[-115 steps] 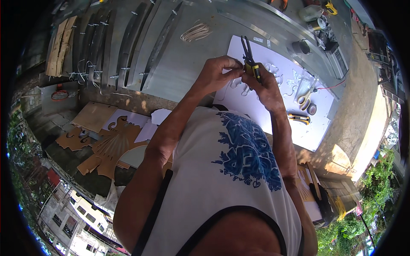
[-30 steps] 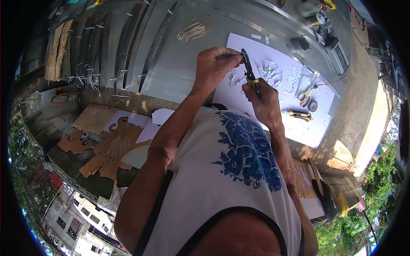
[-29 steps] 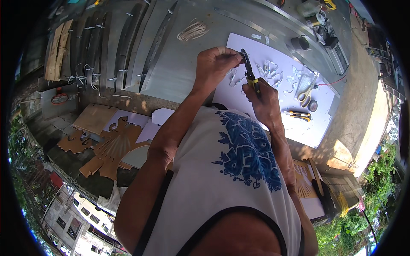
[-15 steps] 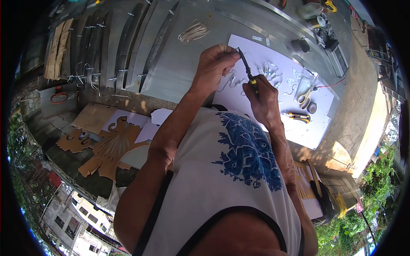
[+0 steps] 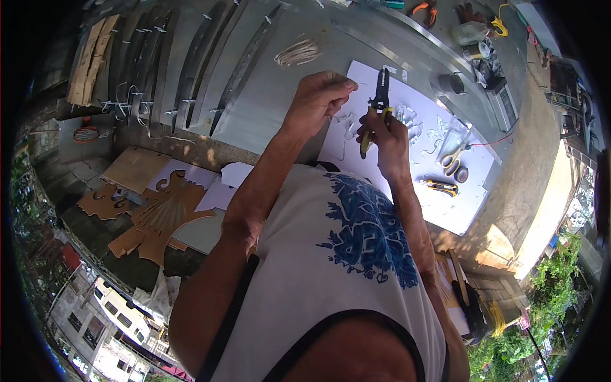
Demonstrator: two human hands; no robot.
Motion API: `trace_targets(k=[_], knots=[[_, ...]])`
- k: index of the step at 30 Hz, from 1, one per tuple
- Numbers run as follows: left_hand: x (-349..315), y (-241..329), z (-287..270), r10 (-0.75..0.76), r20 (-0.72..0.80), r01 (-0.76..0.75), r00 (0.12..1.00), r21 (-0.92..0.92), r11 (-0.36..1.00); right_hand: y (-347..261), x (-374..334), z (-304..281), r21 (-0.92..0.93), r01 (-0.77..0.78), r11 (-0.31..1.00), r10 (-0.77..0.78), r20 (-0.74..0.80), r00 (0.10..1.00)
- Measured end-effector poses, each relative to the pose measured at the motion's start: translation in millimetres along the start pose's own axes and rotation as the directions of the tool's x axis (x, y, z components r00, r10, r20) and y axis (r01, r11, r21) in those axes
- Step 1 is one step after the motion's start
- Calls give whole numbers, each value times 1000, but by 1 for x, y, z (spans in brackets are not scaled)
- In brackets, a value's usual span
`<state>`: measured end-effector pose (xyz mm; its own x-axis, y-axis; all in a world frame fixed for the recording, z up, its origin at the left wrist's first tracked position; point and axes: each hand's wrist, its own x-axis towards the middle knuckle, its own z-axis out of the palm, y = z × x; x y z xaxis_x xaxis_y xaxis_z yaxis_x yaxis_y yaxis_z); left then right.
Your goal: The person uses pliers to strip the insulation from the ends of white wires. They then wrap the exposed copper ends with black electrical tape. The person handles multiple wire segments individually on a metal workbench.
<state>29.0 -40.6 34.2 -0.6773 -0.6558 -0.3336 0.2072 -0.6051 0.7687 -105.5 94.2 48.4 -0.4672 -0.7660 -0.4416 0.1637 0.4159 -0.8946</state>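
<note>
My left hand [image 5: 318, 102] is closed in a pinch on a thin wire [image 5: 363, 84], whose fine tip pokes out past the thumb. My right hand [image 5: 391, 141] grips a wire stripper [image 5: 382, 90] with black jaws and yellow handles. The tool's jaws point away from me, a short way right of the wire and apart from it. Below both hands lies a white sheet [image 5: 458, 213]. On it, clear and white small parts with thin leads [image 5: 412, 124] are heaped just right of the stripper, partly behind my right hand.
Scissors [image 5: 450, 160], a dark tape roll [image 5: 461, 174] and a yellow-black utility knife [image 5: 440, 187] lie on the sheet's right side. A bundle of pale wire [image 5: 297, 52] rests on the metal table. Long dark curved strips [image 5: 245, 67] stand at left; orange-handled pliers [image 5: 425, 13] lie far off.
The stripper has come away from the wire tip. My right hand has turned it, so its jaws now point straight away from me and its handles spread. My left hand keeps its pinch.
</note>
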Motion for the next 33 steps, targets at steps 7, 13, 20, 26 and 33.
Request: trace_targets(k=[7, 13, 20, 26, 33], knots=[[-19, 19, -20, -5, -1, 5, 1000, 153, 988, -13, 30, -63, -50, 155, 987, -157, -28, 987], [-19, 24, -5, -85, 67, 51, 994, 403, 914, -33, 15, -20, -197, 402, 894, -394, 81, 915], [-25, 30, 4, -64, 172, -71, 983, 678, 731, -32, 24, -3, -284, 457, 843, -425, 171, 889], [-26, 25, 12, 46, 109, -97, 993, 534, 840, -24, 22, -6, 151, 200, 968, -221, 140, 965], [-22, 21, 4, 122, -35, -90, 992, 487, 869, -23, 7, -23, 108, 120, 987, -128, 67, 990]])
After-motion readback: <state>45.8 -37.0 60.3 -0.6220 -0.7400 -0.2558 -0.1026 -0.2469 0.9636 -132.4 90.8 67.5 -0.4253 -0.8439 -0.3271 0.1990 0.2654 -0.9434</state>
